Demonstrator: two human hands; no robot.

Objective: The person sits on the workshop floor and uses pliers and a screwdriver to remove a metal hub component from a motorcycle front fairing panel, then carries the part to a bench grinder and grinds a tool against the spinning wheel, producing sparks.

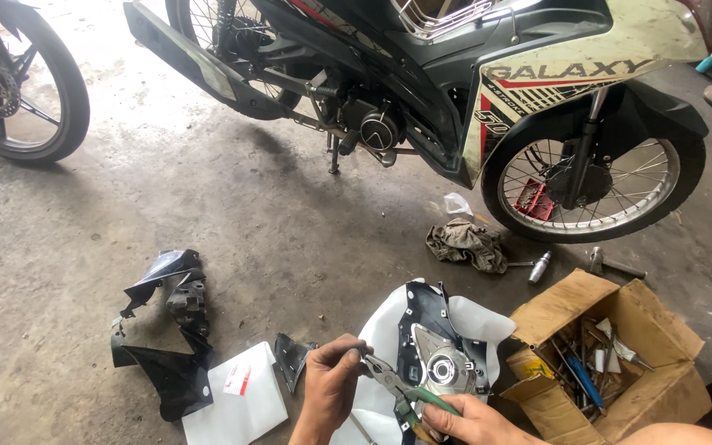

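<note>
on the near floor, the right hand [475, 420] grips green-handled pliers [401, 387]; the left hand [331, 387] pinches their jaws beside a headlight housing [438, 346], likely light, brittle plastic, best held by its rim.

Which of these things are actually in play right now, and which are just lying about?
In play: left hand, right hand, green-handled pliers, headlight housing.

Lying about: rag, cardboard toolbox, black fairing pieces, white panel, motorcycle.
</note>
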